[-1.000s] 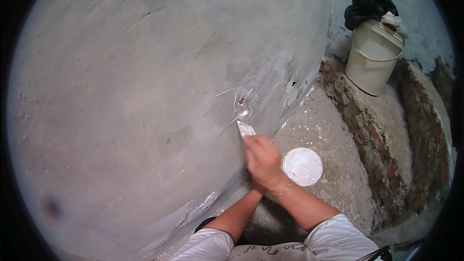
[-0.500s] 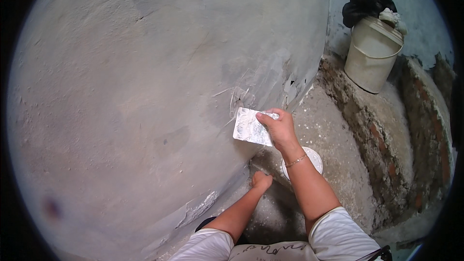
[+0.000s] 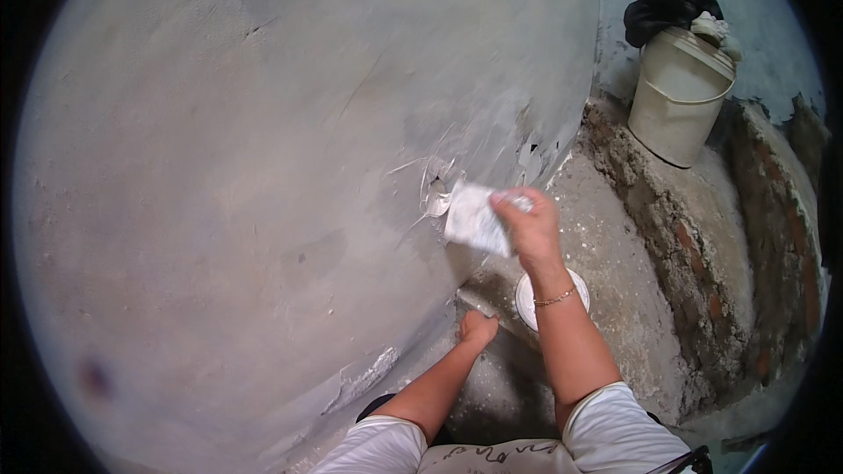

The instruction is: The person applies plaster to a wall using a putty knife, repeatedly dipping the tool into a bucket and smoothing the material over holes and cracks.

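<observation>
Two hands are at work low on a grey plastered wall (image 3: 263,211): the right hand (image 3: 531,228) pinches a broad putty blade (image 3: 477,219) smeared with white filler, its edge touching the wall just beside a chipped patch (image 3: 436,189) where plaster has flaked away; the left hand (image 3: 477,329) rests lower down with fingers curled under, near the foot of the wall, and I cannot tell whether it holds anything. A round tub of white filler (image 3: 527,298) sits on the rough concrete floor (image 3: 615,281), partly hidden behind the right forearm. To my eye the main risk is the blade's corner digging into the loose flakes to the right of the patch and lifting more plaster; filler could also drop off the blade onto the floor. An elbow drawn back carelessly might knock the tub. Room is wide open across the wall to the left and far side; to the right it tightens, with a crumbling brick ledge (image 3: 685,237) and a cream bucket (image 3: 676,96) topped by a black bag (image 3: 667,0) standing well apart in the far corner.
</observation>
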`<move>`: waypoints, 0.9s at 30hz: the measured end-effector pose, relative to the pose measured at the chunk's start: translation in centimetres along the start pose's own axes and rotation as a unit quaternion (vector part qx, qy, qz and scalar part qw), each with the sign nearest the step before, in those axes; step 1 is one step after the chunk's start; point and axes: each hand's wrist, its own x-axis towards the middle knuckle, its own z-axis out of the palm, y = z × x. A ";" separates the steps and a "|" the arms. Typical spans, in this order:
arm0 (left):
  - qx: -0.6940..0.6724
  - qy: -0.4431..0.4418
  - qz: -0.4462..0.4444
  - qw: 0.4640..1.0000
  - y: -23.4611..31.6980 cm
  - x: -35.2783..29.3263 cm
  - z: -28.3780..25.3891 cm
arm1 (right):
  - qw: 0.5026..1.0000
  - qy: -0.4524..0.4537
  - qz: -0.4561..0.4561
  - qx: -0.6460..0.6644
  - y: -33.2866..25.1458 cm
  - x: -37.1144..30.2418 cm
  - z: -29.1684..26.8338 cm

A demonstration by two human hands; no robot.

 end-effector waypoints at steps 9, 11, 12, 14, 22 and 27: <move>-0.001 0.094 0.168 0.981 -3.4 4.7 4.2 | 0.856 0.031 -0.460 -0.233 -2.1 -2.2 4.9; 0.014 0.108 0.181 0.977 -4.7 6.5 5.2 | 0.832 -0.074 -0.481 -0.265 -1.4 -4.8 5.2; 0.024 0.088 0.147 0.985 -4.6 6.8 5.3 | 0.833 -0.075 -0.481 -0.263 -1.6 -4.9 4.7; 0.045 0.042 0.082 0.995 -3.6 6.2 5.3 | 0.870 -0.132 -0.387 -0.276 -2.2 -5.2 2.9; 0.026 0.084 0.164 0.982 -3.9 5.4 4.6 | 0.786 -0.042 -0.563 -0.253 -5.0 -1.3 6.7; 0.020 0.150 0.198 0.968 -3.9 4.8 4.6 | 0.793 -0.118 -0.476 -0.361 -2.8 -3.5 3.2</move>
